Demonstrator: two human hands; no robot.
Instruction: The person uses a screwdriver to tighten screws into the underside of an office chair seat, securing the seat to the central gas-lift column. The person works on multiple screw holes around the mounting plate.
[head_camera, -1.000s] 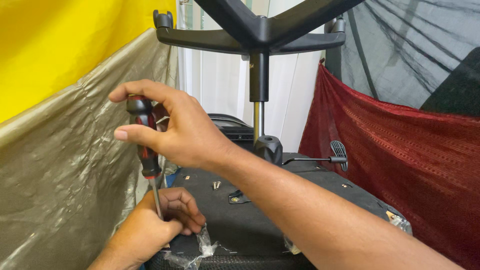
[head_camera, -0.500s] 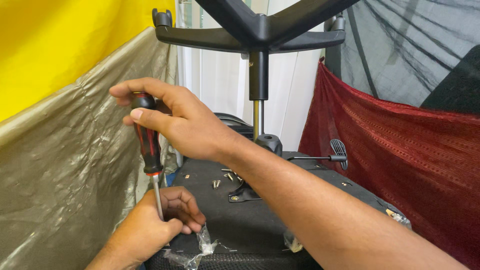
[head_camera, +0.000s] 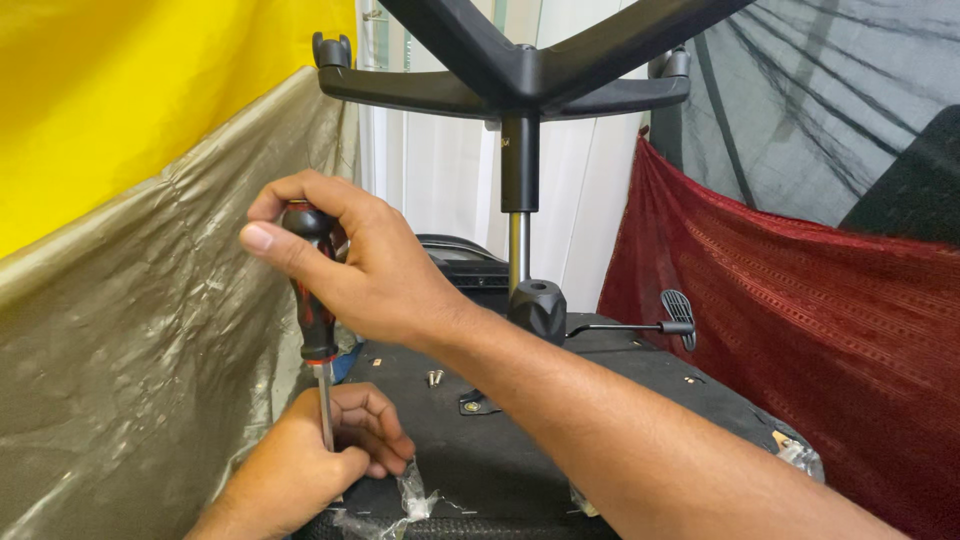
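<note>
Screwdriving at the near left edge of the upturned black office-chair seat underside (head_camera: 520, 440) is judged to be the step in hand. Nearest, the left hand (head_camera: 315, 455) is curled shut around the thin steel shaft of the red-and-black-handled screwdriver (head_camera: 312, 300), just above the tip, which is hidden behind the fingers. Crumpled clear plastic wrap (head_camera: 410, 495) lies just right of that hand. Directly above it, the right hand (head_camera: 365, 260) is closed around the handle, thumb laid across its top. A loose silver screw (head_camera: 435, 377) stands on the seat beyond the right forearm. Farther off, the black height lever (head_camera: 640, 325) and the black star-shaped base (head_camera: 520, 75) are seen. Downward pressure with the shaft held upright would be called for in the next turn.
</note>
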